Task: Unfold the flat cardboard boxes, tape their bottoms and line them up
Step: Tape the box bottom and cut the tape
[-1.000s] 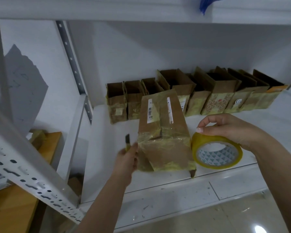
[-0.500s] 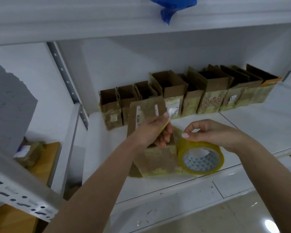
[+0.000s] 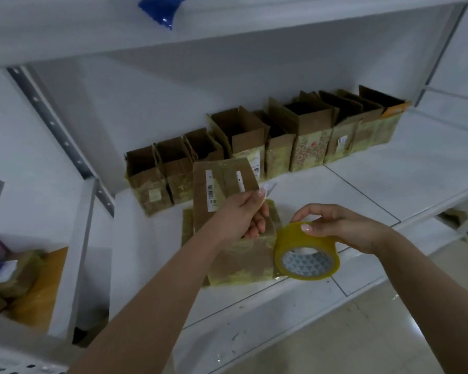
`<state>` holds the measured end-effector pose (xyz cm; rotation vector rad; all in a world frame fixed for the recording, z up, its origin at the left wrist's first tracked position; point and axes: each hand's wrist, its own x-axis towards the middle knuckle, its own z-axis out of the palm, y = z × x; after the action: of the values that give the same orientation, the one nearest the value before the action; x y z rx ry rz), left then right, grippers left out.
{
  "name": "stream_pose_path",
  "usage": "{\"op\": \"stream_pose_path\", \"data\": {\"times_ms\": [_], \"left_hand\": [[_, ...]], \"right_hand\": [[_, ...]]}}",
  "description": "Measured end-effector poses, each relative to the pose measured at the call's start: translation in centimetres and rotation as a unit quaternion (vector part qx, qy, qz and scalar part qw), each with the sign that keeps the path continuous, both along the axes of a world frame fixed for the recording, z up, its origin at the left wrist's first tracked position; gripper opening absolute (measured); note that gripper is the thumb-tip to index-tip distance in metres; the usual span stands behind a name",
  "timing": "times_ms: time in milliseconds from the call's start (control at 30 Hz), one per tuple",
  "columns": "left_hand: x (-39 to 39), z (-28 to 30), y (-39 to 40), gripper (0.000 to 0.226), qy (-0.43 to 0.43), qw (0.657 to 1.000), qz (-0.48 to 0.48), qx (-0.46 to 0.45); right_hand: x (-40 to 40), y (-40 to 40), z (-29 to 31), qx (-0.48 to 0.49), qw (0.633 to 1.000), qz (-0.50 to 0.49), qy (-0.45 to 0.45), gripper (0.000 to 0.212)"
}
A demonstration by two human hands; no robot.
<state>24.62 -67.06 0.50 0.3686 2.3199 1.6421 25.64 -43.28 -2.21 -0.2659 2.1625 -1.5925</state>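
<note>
Nearest us, our right hand grips the tape roll. Our left hand has crossed over, pinching the tape's end above the box on the shelf; sealing begins. Finished boxes line the back.

no legible text on labels

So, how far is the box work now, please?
Done: a row of opened boxes stands along the back of the shelf, top flaps up; their bottoms cannot be seen. In hand: the left hand pinches a strip of tape over one more box lying in front, while the right hand holds the tape roll. Left: finish taping this box and stand it in the row.
</note>
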Motion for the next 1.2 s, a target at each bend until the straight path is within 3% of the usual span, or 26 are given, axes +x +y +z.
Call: {"op": "stream_pose_path", "data": {"times_ms": [167, 267, 433, 600, 700, 800, 867, 933, 1067, 1100, 1133, 1200], "left_hand": [[0.5, 0.2, 0.3, 0.040, 0.038, 0.998, -0.004, -0.040], [0.6, 0.7, 0.5, 0.039, 0.040, 0.996, -0.029, -0.072], [0.7, 2.5, 0.9, 0.035, 0.020, 0.969, -0.123, -0.213], [0.9, 4.1, 3.0, 0.036, 0.082, 0.884, -0.174, -0.427], [0.8, 4.4, 5.3, 0.036, 0.142, 0.800, -0.196, -0.549], [1.1, 4.1, 6.7, 0.033, 0.178, 0.718, -0.217, -0.637], [1.4, 3.8, 7.0, 0.027, 0.194, 0.693, -0.214, -0.661], [1.1, 3.8, 6.5, 0.030, 0.189, 0.729, -0.214, -0.623], [0.1, 4.3, 3.5, 0.038, 0.013, 0.900, -0.163, -0.404], [0.1, 4.1, 3.0, 0.037, -0.022, 0.925, -0.132, -0.354], [0.2, 3.8, 2.9, 0.036, -0.023, 0.934, -0.104, -0.340], [0.4, 2.8, 3.2, 0.034, 0.060, 0.908, -0.066, -0.409]], "right_hand": [[0.1, 0.2, -2.6, 0.079, 0.996, -0.028, 0.043, 0.043], [0.4, 0.6, -3.4, 0.046, 0.997, -0.033, 0.044, 0.042], [0.6, 1.6, -2.3, 0.041, 0.998, -0.028, 0.041, 0.026], [1.1, 1.2, -0.9, 0.126, 0.983, -0.079, 0.105, 0.017], [1.8, 0.6, 0.0, 0.236, 0.955, -0.100, 0.148, 0.017], [2.3, -0.1, 0.5, 0.290, 0.935, -0.114, 0.170, 0.017], [2.4, -0.1, 0.4, 0.275, 0.941, -0.126, 0.153, 0.016], [2.4, 0.1, 0.0, 0.255, 0.948, -0.134, 0.132, 0.014], [2.5, 0.8, -1.3, 0.189, 0.969, -0.147, 0.067, 0.015], [2.5, 0.9, -1.8, 0.183, 0.971, -0.147, 0.054, 0.016], [2.5, 1.0, -2.3, 0.181, 0.971, -0.148, 0.041, 0.017], [2.5, 1.2, -3.2, 0.178, 0.971, -0.158, 0.020, 0.017]]}}
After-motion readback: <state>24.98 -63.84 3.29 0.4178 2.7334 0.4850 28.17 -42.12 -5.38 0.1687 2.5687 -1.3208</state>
